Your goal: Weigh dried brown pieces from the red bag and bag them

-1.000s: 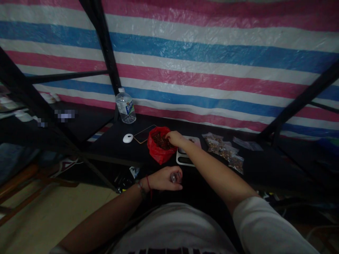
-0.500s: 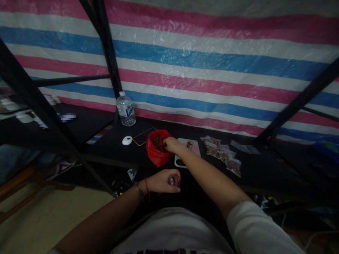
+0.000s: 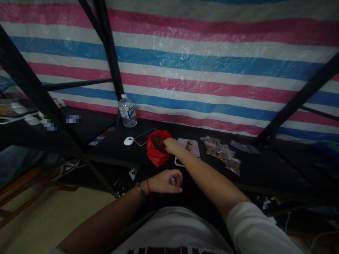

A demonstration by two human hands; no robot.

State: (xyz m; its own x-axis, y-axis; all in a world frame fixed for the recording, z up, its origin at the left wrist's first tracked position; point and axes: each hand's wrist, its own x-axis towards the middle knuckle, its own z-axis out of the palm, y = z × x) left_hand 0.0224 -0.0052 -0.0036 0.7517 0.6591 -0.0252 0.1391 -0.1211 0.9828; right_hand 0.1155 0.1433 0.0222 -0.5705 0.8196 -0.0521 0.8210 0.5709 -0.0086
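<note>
Overhead, striped tarp [image 3: 201, 67] backs the black table [image 3: 265, 165]. Red bag [image 3: 156, 148] of dark bits sits mid-table, beside a pale tray [image 3: 194, 150]; right hand [image 3: 171, 145] is dipped in the bag, fingers hidden, grip unclear. Left hand [image 3: 165, 180], near the body, is clenched around what looks like a small clear container [image 3: 175, 180]. Water bottle [image 3: 127, 111], white mouse [image 3: 128, 140] behind.

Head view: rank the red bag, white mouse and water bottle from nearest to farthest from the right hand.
1. Red bag: the right hand reaches into it.
2. White mouse: on the table, left of the bag.
3. Water bottle: farther back left, by the striped tarp.
</note>
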